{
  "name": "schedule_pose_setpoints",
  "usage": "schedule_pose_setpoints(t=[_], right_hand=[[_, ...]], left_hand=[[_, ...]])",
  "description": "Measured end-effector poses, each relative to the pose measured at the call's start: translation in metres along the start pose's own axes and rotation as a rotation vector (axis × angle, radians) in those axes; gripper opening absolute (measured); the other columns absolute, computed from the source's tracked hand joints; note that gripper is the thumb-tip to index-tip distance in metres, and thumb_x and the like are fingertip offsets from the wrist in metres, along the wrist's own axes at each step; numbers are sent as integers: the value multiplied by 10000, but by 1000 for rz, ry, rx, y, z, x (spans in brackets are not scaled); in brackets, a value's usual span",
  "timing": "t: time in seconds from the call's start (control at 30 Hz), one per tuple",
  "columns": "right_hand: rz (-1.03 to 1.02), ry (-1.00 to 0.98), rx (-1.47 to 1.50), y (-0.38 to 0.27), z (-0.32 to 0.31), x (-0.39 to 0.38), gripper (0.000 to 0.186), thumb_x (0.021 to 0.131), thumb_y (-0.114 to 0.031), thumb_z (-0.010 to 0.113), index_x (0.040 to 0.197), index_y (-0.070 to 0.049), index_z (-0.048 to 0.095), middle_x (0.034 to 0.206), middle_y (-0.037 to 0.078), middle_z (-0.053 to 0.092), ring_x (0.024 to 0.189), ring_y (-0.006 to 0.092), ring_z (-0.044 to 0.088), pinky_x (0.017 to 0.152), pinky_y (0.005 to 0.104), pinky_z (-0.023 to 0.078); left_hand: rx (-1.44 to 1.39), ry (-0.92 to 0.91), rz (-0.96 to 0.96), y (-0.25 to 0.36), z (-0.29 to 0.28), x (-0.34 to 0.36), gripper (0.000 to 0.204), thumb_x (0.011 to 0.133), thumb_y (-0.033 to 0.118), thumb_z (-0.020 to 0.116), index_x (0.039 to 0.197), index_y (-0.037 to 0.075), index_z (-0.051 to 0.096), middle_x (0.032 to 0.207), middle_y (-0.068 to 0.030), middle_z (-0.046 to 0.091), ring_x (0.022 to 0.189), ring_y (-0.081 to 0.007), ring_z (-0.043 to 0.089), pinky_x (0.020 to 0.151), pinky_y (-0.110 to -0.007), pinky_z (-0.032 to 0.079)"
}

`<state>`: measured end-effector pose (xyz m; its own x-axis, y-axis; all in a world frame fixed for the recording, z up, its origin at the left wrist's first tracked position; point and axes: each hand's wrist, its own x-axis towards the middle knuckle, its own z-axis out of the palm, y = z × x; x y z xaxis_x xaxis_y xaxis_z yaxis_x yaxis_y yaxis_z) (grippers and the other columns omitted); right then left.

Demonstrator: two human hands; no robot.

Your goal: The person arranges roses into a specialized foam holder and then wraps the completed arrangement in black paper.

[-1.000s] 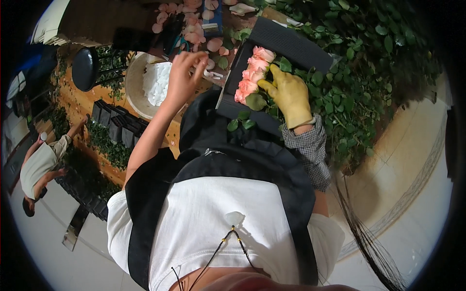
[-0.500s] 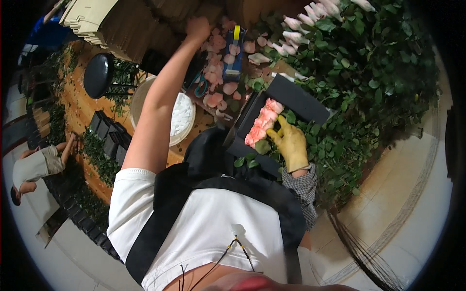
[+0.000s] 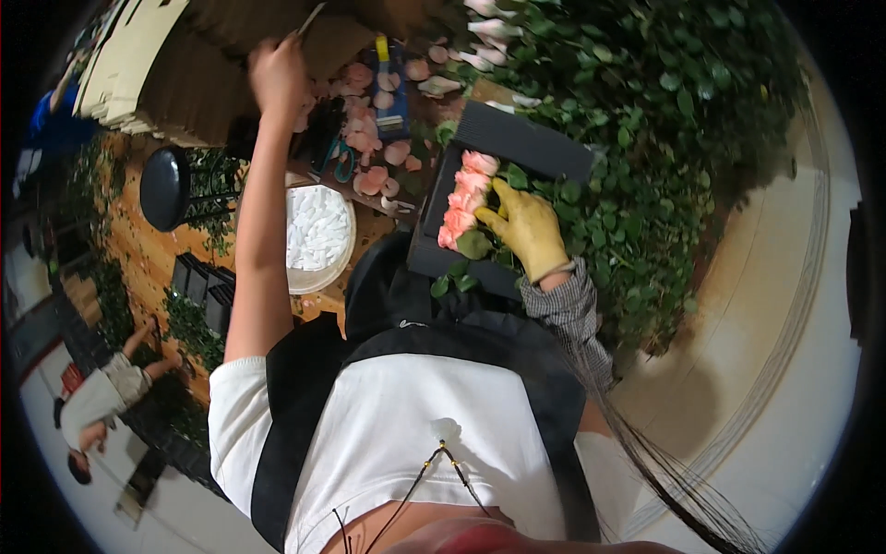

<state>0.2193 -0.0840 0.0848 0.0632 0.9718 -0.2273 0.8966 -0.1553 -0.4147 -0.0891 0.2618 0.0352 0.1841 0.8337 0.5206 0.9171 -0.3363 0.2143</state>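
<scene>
Pink roses (image 3: 466,201): lined up in a short row on a black corrugated sheet (image 3: 528,144), close in front of the apron (image 3: 461,346). Yellow-gloved right hand (image 3: 526,229) was set at the right side of the row, thumb and forefinger parted near the blooms; other fingers hidden, so whether stems were grasped could not be told. Bare left hand (image 3: 279,78) was stretched out by the cardboard stack (image 3: 134,69), fingers curled; a thin pale strip (image 3: 313,18) was seen at the fingers, grip on it could not be confirmed. Tabletop (image 3: 415,180) was littered with loose petals (image 3: 362,129); teal-handled scissors (image 3: 344,164) and a blue item (image 3: 392,115) with a yellow end were left among them. Leafy stems (image 3: 637,203) were heaped right of the roses. Round tub (image 3: 349,242) of white pieces (image 3: 317,226) was placed beside the left forearm.
</scene>
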Motion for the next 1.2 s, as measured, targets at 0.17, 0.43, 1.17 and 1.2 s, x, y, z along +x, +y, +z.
schedule_pose_setpoints(t=[0.17,0.43,1.17,1.2], right_hand=[[8,6,-135,-2,7,1,455,938,-459,684,1156,-61,653,927,169,754,867,354,727,799,481,549],[304,-40,859,3,-7,-16,531,965,-323,636,1366,17,556,1028,190,741,927,360,715,827,435,570],[409,-522,217,62,43,-180,452,987,-360,632,1307,-40,647,1129,178,746,1020,346,714,894,439,557],[441,-513,92,64,47,-184,451,986,-367,637,1288,-32,652,1087,183,758,982,337,726,860,434,566]], left_hand=[[-1237,-1165,-416,110,-100,-113,246,981,220,730,1132,26,721,951,0,717,860,-84,650,783,-253,527],[-563,-1021,21,195,-96,-168,390,884,310,841,932,-41,677,718,-132,677,665,-239,676,617,-375,531],[-506,-668,940,198,-82,-156,928,843,639,737,1472,10,473,1629,-144,353,1489,-344,375,1211,-469,382],[-528,-694,926,198,-82,-156,935,841,638,741,1479,11,467,1627,-143,355,1488,-355,375,1208,-480,391]])
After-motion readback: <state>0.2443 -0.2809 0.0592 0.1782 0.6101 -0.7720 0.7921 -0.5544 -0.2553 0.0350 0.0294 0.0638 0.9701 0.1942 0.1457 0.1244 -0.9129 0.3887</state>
